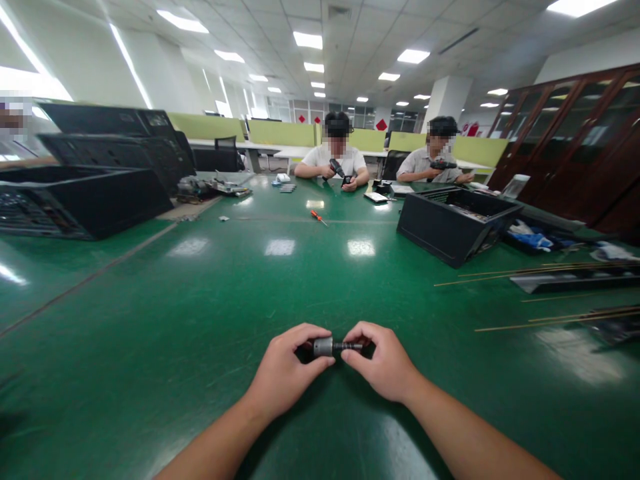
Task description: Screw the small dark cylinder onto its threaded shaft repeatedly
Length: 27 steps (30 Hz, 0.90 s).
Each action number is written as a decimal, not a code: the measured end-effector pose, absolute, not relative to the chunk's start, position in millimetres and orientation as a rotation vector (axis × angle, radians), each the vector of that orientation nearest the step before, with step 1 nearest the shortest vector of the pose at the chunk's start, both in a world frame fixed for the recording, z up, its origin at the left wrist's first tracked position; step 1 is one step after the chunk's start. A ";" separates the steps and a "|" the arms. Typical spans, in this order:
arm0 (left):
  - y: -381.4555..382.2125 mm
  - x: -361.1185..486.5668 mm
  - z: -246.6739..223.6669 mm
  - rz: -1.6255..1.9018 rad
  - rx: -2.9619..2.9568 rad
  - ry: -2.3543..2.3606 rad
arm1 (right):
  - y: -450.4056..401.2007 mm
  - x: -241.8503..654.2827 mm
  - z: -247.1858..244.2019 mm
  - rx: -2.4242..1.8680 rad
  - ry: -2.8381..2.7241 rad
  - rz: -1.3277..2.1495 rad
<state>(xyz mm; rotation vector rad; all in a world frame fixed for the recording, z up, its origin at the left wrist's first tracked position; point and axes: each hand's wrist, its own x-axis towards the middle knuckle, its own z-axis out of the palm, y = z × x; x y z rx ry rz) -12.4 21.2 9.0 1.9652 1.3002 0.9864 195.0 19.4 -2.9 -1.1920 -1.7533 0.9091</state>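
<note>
A small electric motor [324, 346] lies sideways between my hands, just above the green table. Its body is a grey metal cylinder, and a dark spiral-grooved shaft [349, 346] sticks out to the right. My left hand [286, 363] is closed round the cylinder, thumb below and fingers above and behind. Thumb and forefinger of my right hand [381, 360] curve round the shaft, closed on it from the right. The shaft's tip and the cylinder's left end are partly hidden by my fingers.
An orange screwdriver [317, 217] lies ahead on the green table [240, 287]. Black computer cases stand left [120, 207] and right [445, 230]. Thin brass-coloured rods [505, 327] reach in from the right. Across the table, two people [333, 160] hold power drills [337, 168].
</note>
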 end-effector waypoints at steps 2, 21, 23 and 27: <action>20.8 -12.1 9.7 0.984 1.964 1.305 | 19.3 195.2 -3.3 -1.197 -1.746 0.914; 22.2 -14.0 8.6 1.037 1.967 1.304 | 21.8 195.5 -4.9 -1.181 -1.694 0.938; 22.5 -14.2 8.5 1.043 1.966 1.303 | 21.7 195.9 -5.3 -1.180 -1.687 0.938; 23.5 -14.8 7.3 1.075 1.958 1.305 | 21.6 196.3 -5.7 -1.180 -1.678 0.938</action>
